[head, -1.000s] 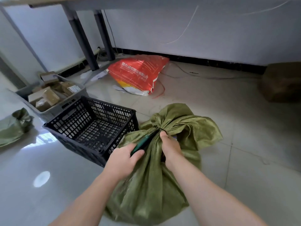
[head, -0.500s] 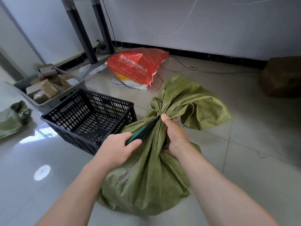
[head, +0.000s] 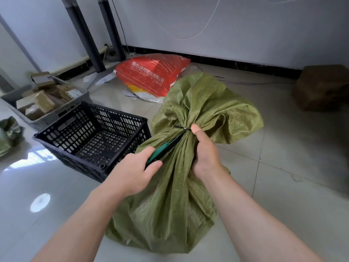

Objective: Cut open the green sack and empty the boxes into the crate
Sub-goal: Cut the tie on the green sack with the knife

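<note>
A full green woven sack [head: 170,205] stands on the tiled floor, its neck bunched and bound by a thin black tie [head: 181,128]. My right hand [head: 204,152] grips the neck just below the tie, thumb pointing up at it. My left hand [head: 134,171] holds a green-handled cutter [head: 164,148], whose dark tip reaches the tie. An empty black slatted crate [head: 90,137] sits on the floor to the left of the sack. The boxes inside the sack are hidden.
A grey bin [head: 45,103] with several cardboard boxes stands behind the crate. A red printed sack [head: 151,74] lies by the wall near two dark table legs [head: 85,35]. Another green sack [head: 9,133] is at the far left, a brown bundle [head: 321,87] at the right.
The sack's neck has been lifted and its loose top has spread out. The cutter's tip has slid up to the tie, and my right hand has stayed gripping the neck.
</note>
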